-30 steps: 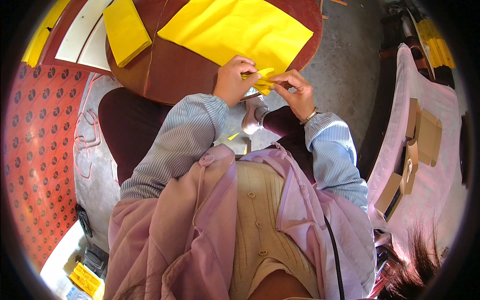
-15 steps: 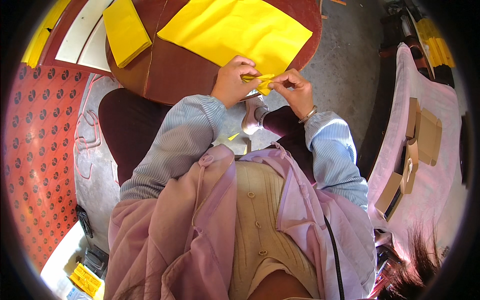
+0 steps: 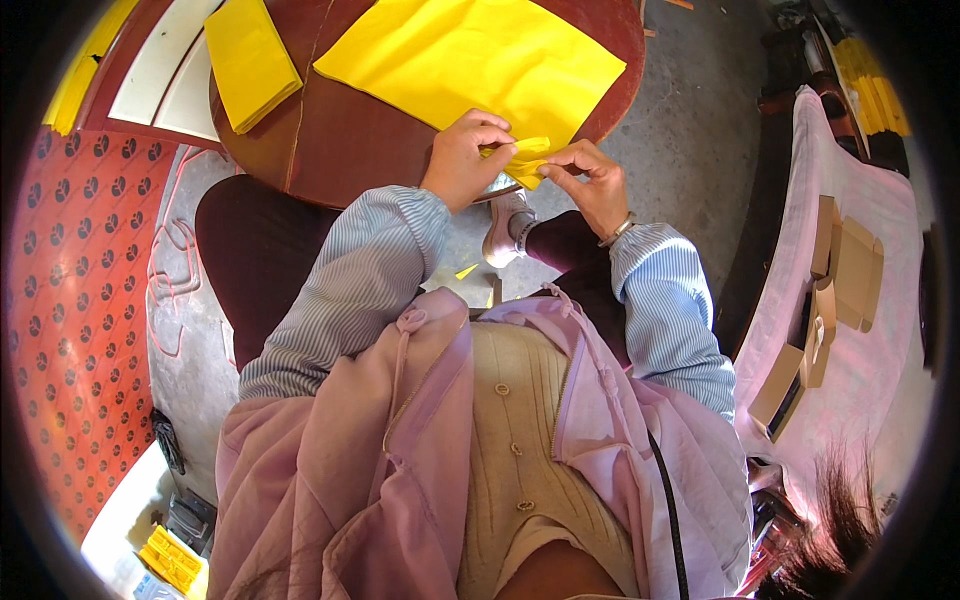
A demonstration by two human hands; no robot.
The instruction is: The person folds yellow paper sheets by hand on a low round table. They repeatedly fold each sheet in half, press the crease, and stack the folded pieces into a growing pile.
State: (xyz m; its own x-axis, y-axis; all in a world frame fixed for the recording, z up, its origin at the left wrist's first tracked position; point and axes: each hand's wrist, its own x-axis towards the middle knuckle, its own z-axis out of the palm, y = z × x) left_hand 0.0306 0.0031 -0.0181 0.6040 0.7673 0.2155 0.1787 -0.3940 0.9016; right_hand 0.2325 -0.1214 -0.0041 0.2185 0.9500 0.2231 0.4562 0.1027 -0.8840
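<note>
A large yellow sheet (image 3: pixel 470 65), paper or thin cloth, lies flat on a round red-brown table (image 3: pixel 355 145). At its near edge, my left hand (image 3: pixel 462 162) and my right hand (image 3: pixel 592 186) pinch a small bunch of yellow folds (image 3: pixel 527 172) between thumbs and fingers. Whether these folds are a corner of the large sheet or a separate piece, I cannot tell. Both hands are closed on the material, a short distance apart, over the table's near rim. Left of the large sheet rests a folded yellow stack (image 3: pixel 252 68).
To the right, a pink cloth (image 3: pixel 850 390) covers a surface with open cardboard boxes (image 3: pixel 855 275) on it. Red patterned sheeting (image 3: pixel 85 300) stands at the left. A pink cord (image 3: pixel 172 290) and a small yellow scrap (image 3: pixel 466 272) lie on the concrete floor.
The yellow folds between my fingers have spread apart slightly, with one loop standing higher. Both hands stay almost in the same place.
</note>
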